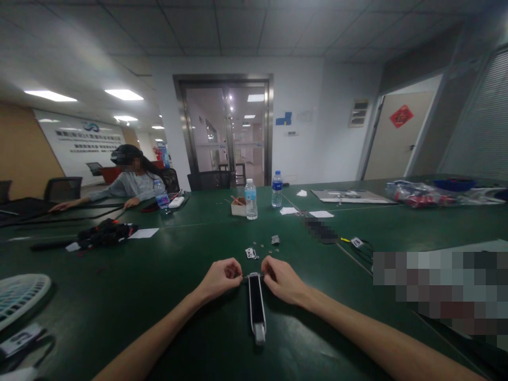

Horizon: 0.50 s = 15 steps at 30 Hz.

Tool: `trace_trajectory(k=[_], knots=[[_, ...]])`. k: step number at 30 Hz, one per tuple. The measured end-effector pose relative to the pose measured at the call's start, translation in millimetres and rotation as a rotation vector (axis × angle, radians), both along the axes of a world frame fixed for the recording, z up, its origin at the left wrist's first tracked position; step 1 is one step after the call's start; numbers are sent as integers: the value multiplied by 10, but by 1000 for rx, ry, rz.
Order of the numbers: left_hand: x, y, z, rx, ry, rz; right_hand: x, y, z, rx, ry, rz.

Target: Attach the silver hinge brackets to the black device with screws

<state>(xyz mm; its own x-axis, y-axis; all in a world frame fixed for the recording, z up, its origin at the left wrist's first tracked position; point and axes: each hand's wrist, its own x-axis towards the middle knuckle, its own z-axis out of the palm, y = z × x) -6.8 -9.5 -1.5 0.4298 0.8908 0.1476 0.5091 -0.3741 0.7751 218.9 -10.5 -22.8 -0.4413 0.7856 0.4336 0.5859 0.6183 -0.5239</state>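
Observation:
A long, narrow piece with a black top and silver-white rim lies lengthwise on the green table in front of me. Its near end is rounded and pale. At its far end, my left hand is on the left side and my right hand on the right. Both have thumb and fingers pinched together; small thin parts show at the fingertips, too small to name. Just beyond lie a white piece with dark marks, a small grey block and several tiny rings.
Farther back on the table stand a small open box, a clear water bottle and a blue-capped bottle. A white grid-patterned object lies at left. Another person sits at the far left.

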Motion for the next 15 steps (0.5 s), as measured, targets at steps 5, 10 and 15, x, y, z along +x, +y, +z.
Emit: trace_trajectory(k=[5,10,15], knots=[[12,-4,-11,32,49,5,-10,1,-8,6,-11,-2],[26,-31,7,19,53,-23,-8,21,-38,10,3,48],[33,-56,19,57,70,-41,-1,25,-49,14,8,91]])
